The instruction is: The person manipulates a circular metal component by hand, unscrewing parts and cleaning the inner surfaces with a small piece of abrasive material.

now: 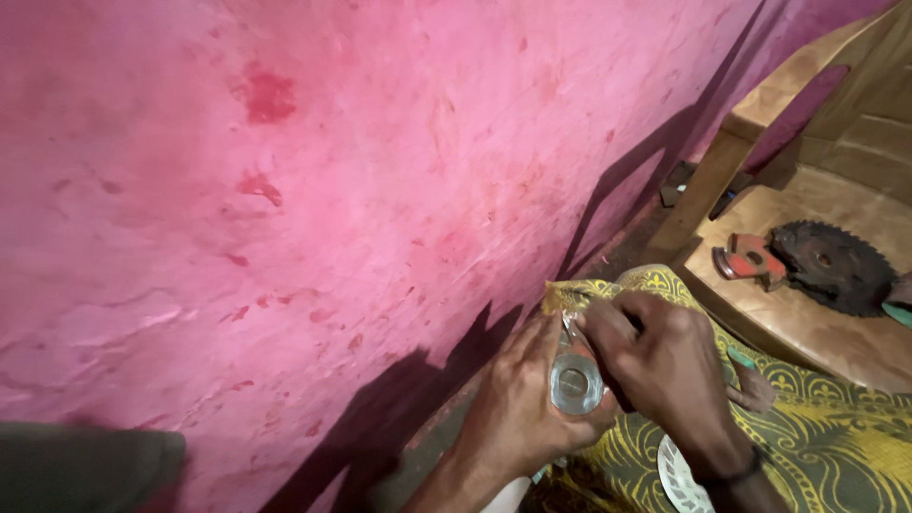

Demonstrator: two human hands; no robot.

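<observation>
Round metal part point(574, 384), one silvery disc-shaped piece with a darker centre, sits clamped between both my hands, low in the view just above my lap. My left hand point(518, 408) wraps around it from below and the side, fingers curled shut on its body. My right hand point(665, 361) comes over the top, fingertips pinched narrow at the upper edge of the part, where a thin bright sliver shows; I cannot tell what that sliver is. One dark band circles my right wrist.

Under my hands lies one yellow patterned cloth point(826, 427), spread across my lap. One white ribbed disc point(676, 480) pokes out from beneath my right forearm, lying on that cloth.

To the right stands one wooden chair point(807, 313). On its seat rest one rusty circular saw blade point(831, 266), dark and toothed, and one red metal guard piece point(750, 258) touching the blade's left side. A teal bit shows at the far right edge, too cut off to name.

One pink wall point(332, 190), blotched with darker red marks, fills the left, with my shadow across it.
</observation>
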